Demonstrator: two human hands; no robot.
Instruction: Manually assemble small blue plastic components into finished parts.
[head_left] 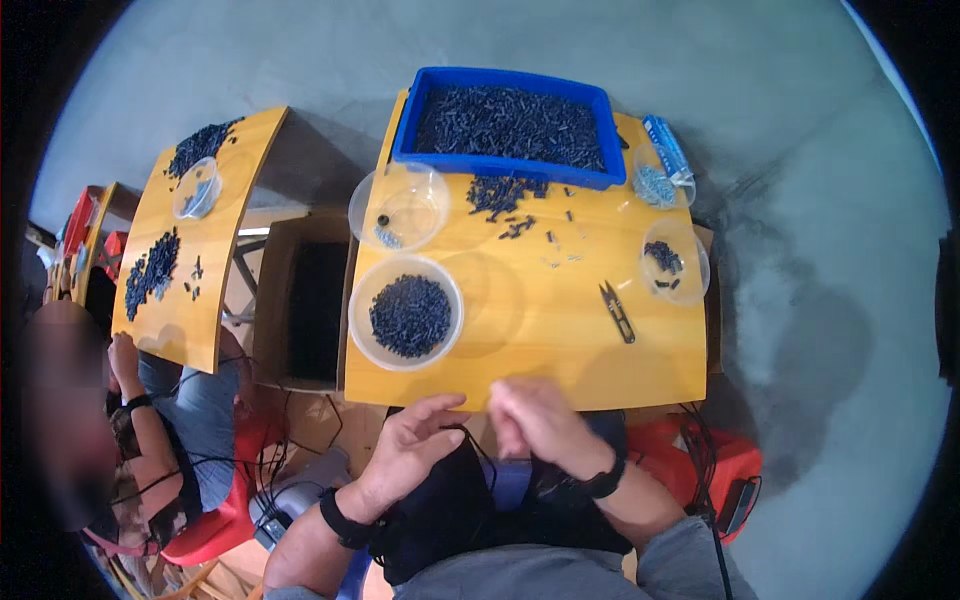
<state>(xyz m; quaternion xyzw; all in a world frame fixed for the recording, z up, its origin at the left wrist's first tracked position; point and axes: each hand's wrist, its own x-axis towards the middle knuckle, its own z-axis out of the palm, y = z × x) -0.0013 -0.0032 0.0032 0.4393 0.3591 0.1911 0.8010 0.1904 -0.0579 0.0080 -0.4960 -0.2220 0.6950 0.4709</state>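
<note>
My left hand (420,440) hovers over my lap just off the table's near edge, its fingers stretched forward and thumb apart, with nothing visible in it. Beside it, my right hand (530,425) is smeared by motion, so its fingers and anything in them cannot be made out. A thin black cord (484,455) curves between the two hands; whether either one touches it is unclear. The nearest container to my left hand is a round clear tub (455,325) full of small black parts (410,315). Thread snips (618,314) lie on the right side of the yellow table (560,350).
A blue tray (400,140) heaped with black parts spans the table's far edge. Clear tubs stand at the far left (440,215), right (690,290) and far right (640,170), near a blue packet (667,150). Leftward, another person's hand (124,358) is at a second table (215,250).
</note>
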